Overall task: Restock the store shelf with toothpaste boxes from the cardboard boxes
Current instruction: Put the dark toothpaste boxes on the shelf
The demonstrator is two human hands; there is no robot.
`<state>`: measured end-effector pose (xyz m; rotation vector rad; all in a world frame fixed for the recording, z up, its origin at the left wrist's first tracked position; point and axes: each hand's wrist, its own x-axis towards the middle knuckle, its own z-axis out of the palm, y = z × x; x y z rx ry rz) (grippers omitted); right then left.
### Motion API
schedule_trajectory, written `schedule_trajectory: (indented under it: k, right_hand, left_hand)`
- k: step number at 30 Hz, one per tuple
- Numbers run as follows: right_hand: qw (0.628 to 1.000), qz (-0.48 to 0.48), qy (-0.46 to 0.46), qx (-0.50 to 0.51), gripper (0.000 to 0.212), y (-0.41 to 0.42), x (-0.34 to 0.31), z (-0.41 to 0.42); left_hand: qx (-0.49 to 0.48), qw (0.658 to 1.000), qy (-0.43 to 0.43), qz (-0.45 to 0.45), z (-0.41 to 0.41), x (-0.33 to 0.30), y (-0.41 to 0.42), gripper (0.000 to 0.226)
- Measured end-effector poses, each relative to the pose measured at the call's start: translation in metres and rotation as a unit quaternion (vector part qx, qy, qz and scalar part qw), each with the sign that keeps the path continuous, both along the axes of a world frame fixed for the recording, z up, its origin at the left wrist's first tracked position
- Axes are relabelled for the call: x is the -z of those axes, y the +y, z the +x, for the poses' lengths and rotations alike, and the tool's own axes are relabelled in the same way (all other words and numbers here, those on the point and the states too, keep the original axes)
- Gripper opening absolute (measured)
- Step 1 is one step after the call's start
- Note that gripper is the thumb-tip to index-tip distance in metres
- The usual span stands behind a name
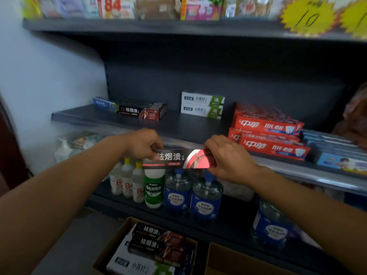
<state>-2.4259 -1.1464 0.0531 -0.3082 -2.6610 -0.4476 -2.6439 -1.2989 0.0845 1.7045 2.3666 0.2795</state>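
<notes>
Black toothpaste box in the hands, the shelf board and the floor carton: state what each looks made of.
Black toothpaste box, held by left hand and right hand: glossy printed card, judging by its sheen and sharp folds. Shelf board: probably matte dark painted metal, thin and flat-edged. Floor carton: plain brown corrugated cardboard, raw-looking flaps.

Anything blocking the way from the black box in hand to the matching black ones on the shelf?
Nothing visible: the black toothpaste box is held in front of bare shelf, and the black stack sits open behind it.
</notes>
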Motion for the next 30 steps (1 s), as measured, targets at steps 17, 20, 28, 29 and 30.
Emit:
schedule_trajectory:
  k: [17,20,28,29,30]
  right_hand:
    - [0.99,-0.143,-0.018,-0.002,0.057,0.057,-0.077,-0.195]
    - [0.989,-0.15,-0.018,-0.002,0.055,0.069,-0.069,-0.236]
    - [0.986,-0.159,-0.038,0.026,0.05,0.084,-0.046,-0.313]
    - [0.986,-0.16,-0.037,0.032,0.05,0.085,-0.044,-0.319]
    - [0.986,-0.161,-0.035,0.036,0.049,0.085,-0.042,-0.325]
  left_hand:
    - [-0.043,0.985,0.113,0.125,-0.179,-0.052,0.034,0.036]
    - [-0.045,0.984,0.117,0.123,-0.22,-0.046,0.045,0.041]
    - [-0.045,0.988,0.097,0.116,-0.301,-0.024,0.07,0.048]
    - [-0.041,0.988,0.095,0.116,-0.309,-0.021,0.073,0.048]
    - [-0.037,0.988,0.093,0.115,-0.317,-0.018,0.077,0.048]
